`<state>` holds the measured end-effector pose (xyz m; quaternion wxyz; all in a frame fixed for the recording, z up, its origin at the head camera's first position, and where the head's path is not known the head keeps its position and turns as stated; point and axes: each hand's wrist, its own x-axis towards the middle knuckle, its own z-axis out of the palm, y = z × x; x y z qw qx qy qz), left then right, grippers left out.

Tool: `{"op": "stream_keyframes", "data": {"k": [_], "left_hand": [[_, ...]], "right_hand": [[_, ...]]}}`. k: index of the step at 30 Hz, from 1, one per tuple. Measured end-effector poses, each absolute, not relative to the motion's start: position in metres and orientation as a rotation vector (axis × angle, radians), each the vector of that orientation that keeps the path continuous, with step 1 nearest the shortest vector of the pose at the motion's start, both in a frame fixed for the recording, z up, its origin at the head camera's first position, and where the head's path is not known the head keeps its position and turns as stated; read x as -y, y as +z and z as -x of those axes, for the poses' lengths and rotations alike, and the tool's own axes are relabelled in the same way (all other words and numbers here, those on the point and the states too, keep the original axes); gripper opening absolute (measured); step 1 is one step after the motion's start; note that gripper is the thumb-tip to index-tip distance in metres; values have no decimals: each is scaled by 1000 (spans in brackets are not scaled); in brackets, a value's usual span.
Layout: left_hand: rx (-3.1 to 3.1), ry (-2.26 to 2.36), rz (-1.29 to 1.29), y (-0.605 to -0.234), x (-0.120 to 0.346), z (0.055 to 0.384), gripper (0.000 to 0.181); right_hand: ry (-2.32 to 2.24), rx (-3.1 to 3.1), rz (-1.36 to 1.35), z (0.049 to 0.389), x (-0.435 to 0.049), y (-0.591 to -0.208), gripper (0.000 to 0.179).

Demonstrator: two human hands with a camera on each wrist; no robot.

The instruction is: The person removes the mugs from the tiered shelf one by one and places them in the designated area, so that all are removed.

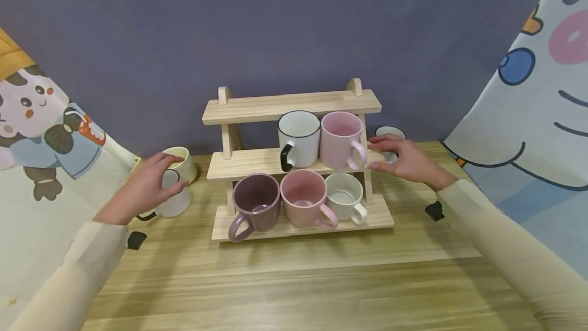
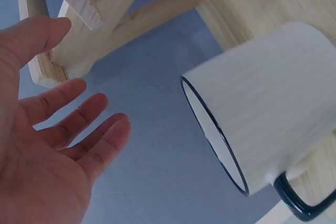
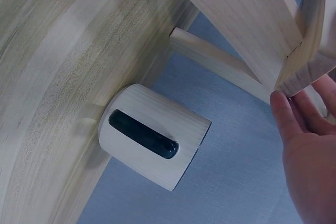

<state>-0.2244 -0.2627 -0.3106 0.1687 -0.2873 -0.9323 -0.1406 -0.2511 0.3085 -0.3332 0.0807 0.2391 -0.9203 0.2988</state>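
White mug with dark rim (image 2: 262,108): upright on the desk (image 1: 294,280), below the left fingers and not touched by them; its dark handle points out under the wrist side of the hand.
How it will handle: I think it is ceramic or enamel, so stiff, smooth, rather slippery and easy to chip, moderately heavy. The handle, or the body below the rim, seems the surest hold.
Left hand (image 1: 142,188): fingers and thumb are apart, with nothing between them.
Cream mug (image 1: 187,170): on the desk, just beyond the left fingers.
Wooden stand (image 1: 243,162): between the two hands; the end of its middle board is at the right fingers.
Right hand (image 1: 406,160): thumb and fingers are apart around that board end; if they press on it, I cannot tell.
Pale pink mug (image 1: 340,139): on the middle board, its handle just beside the right thumb.
Ribbed white mug (image 3: 163,111): on the desk beyond the right fingers, dark handle.
Writing: no brand or label I can read; only cartoon figures on the printed cloth (image 1: 27,178) outside the left fingers.
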Motion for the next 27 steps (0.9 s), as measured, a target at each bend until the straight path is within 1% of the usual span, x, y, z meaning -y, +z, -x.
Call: {"op": "stream_keyframes", "data": {"k": [12, 23, 27], "left_hand": [[2732, -520, 814, -308, 237, 228, 39], [2761, -598, 853, -314, 218, 235, 41], [2761, -608, 872, -320, 215, 236, 39]], "right_hand": [[894, 2750, -712, 250, -307, -333, 55], [888, 2762, -724, 251, -307, -331, 56], [886, 2749, -740, 252, -308, -332, 55]]}}
